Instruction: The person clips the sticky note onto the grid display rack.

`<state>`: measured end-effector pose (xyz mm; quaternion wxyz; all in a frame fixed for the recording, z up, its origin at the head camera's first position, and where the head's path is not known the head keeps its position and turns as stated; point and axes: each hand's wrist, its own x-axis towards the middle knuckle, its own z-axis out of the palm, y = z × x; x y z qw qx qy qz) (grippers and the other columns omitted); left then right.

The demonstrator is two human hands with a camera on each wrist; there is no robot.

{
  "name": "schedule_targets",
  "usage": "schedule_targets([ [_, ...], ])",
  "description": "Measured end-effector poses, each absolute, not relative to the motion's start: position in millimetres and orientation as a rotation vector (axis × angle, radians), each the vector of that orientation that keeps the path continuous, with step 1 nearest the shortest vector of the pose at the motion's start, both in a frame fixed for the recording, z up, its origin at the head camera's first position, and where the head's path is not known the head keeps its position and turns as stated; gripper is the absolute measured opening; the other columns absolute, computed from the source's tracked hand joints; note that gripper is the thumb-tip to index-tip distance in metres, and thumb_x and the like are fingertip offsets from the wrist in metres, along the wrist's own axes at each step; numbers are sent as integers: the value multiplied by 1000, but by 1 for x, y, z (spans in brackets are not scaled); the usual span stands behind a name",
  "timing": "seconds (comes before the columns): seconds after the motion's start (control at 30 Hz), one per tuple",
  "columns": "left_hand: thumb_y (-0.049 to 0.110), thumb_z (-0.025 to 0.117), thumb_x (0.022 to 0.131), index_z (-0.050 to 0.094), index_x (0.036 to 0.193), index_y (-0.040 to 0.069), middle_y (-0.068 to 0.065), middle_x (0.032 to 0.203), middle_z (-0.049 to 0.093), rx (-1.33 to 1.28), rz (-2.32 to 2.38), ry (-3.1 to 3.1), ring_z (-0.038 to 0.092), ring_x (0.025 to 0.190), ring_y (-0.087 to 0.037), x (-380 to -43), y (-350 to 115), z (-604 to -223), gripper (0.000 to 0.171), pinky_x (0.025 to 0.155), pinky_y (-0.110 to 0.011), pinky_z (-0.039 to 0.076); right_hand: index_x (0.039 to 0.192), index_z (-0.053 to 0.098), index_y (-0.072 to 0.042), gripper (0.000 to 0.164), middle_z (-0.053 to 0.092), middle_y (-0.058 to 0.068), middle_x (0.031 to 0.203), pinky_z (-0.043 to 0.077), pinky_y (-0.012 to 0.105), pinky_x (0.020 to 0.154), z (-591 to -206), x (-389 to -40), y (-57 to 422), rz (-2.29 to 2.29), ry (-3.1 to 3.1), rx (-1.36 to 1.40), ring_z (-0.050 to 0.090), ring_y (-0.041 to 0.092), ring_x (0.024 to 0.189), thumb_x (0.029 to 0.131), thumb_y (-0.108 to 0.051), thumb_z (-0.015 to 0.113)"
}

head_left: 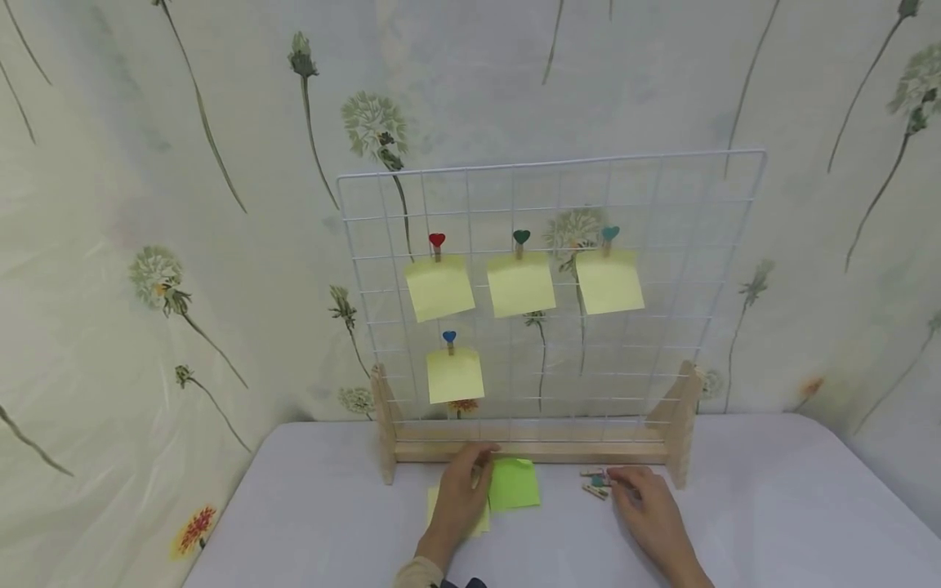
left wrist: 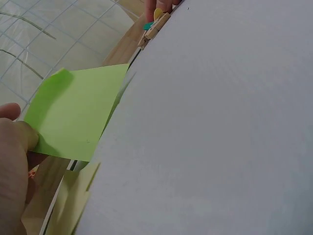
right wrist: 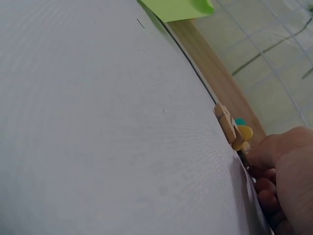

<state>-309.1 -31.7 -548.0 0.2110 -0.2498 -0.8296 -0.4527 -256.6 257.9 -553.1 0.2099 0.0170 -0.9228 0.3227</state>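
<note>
My left hand (head_left: 461,490) pinches a bright green sticky note (head_left: 514,484) by its left edge; the left wrist view shows the note tilted, with one corner curled. Partly hidden below this hand lie pale yellow sticky notes (left wrist: 73,196) on the table. To the right, my right hand (head_left: 652,510) has its fingers curled at a small group of wooden clothespins (head_left: 595,492) and seems to pinch one, though its fingertips are largely hidden. A clothespin (right wrist: 226,125) with a yellow end lies beside the fingers in the right wrist view, with a teal one behind.
Behind the hands stands a white wire grid (head_left: 559,408) on a wooden base (head_left: 588,452). Several yellow notes hang on it by heart-topped clothespins: a red heart (head_left: 437,239), a dark green heart (head_left: 522,237), a teal heart (head_left: 610,233) and a blue heart (head_left: 449,336). A white cloth covers the table (head_left: 316,506).
</note>
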Motion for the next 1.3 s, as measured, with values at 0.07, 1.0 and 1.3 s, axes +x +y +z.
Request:
schedule_targets([
  [0.07,4,59,90,59,114,19,5,100,63,-686,-1270,-2276,60,93,-6,-309,-32,-547,29,81,-22,52,108,67,-8,20,64,6,107,47,45,85,-553,-257,258,900,-2560,49,55,25,101,88,-10,62],
  [1.0,-4,70,79,65,96,14,3,90,68,-566,-1432,-1933,64,75,-14,-315,-29,-553,25,58,-22,51,100,66,-17,15,64,3,106,48,42,87,-558,-255,261,1027,-2541,-3,58,22,100,90,-29,64],
  [1.3,2,67,84,65,98,17,8,93,67,-566,-1461,-1980,62,79,-7,-312,-32,-545,20,62,-21,51,107,63,-18,24,68,-2,100,48,18,72,-555,-254,262,1213,-2489,-72,56,-3,82,93,-37,57],
])
